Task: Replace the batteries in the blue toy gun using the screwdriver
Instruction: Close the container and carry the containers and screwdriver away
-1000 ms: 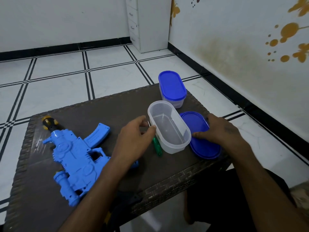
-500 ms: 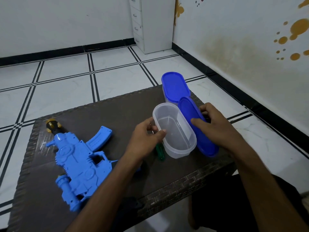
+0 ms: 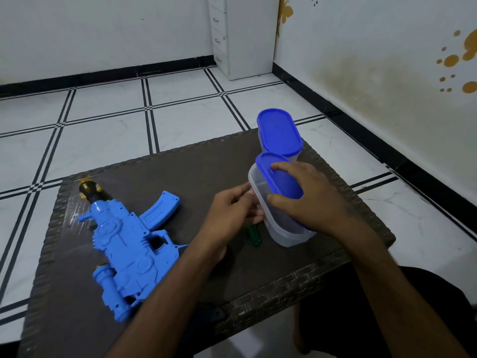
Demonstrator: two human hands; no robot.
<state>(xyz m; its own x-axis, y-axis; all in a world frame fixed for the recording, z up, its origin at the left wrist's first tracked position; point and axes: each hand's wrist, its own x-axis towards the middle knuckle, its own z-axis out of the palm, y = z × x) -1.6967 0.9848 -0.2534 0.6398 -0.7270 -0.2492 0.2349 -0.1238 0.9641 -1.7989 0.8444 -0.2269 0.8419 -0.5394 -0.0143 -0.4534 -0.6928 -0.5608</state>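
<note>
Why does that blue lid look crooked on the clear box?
The blue lid sits tilted on the clear box, not yet pressed flat. The right hand holds it there while the left hand steadies the box. Nothing looks spilled or broken; the blue toy gun lies flat on the table.

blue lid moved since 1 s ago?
Yes. The blue lid left the table, and the right hand holds it tilted over the clear container.

We see a glossy blue plastic toy gun, a clear smooth plastic container, and a matt woven-edged bench.
</note>
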